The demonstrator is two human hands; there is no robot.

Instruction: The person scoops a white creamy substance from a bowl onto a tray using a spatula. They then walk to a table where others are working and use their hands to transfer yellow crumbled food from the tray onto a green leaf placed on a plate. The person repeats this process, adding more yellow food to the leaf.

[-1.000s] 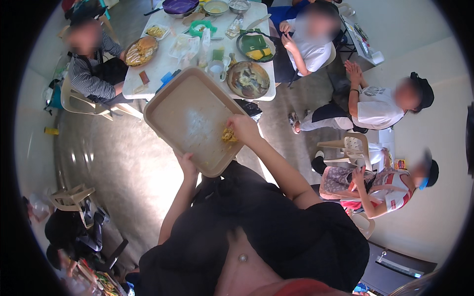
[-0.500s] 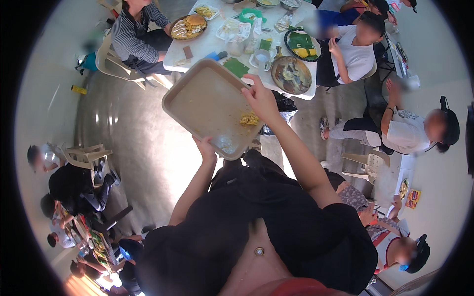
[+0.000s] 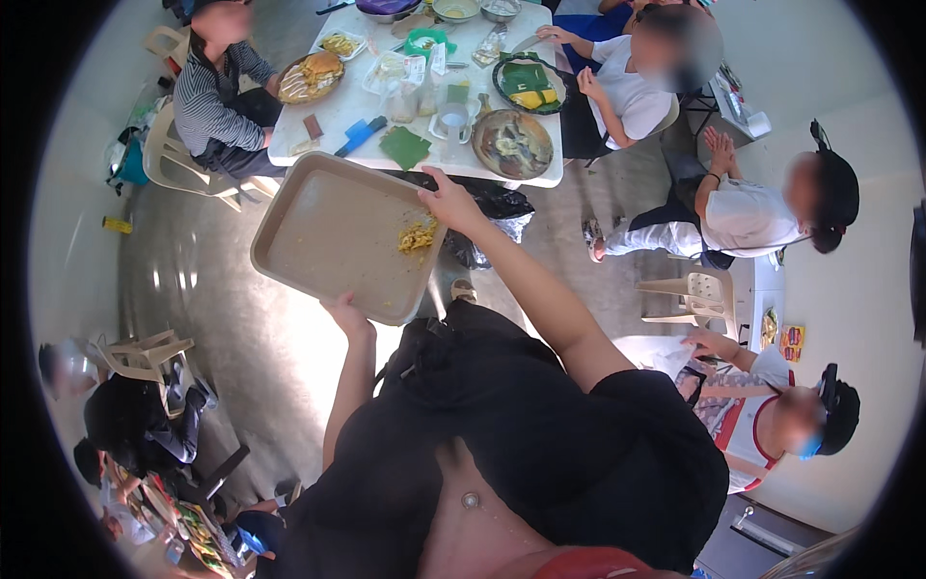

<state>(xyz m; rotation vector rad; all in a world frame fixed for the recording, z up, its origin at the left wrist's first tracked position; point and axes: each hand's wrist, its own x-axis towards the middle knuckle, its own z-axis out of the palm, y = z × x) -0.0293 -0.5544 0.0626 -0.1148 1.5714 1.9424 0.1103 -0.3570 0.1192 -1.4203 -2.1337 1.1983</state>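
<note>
gripping smooth beige rectangular tray [image 3: 333, 236], both hands

A single fisheye view looks steeply down from the person's head. It faces forward over a tray [image 3: 340, 234] close below, toward a dining table [image 3: 318, 130].

A large beige rectangular plastic tray [image 3: 338, 236] is held tilted by both hands: its near edge is gripped by the left hand [image 3: 344, 314], its far right edge by the right hand [image 3: 449, 201]. Yellow food scraps [image 3: 417, 235] are seen on it. A white table [image 3: 362, 111] with dishes is located beyond.
</note>
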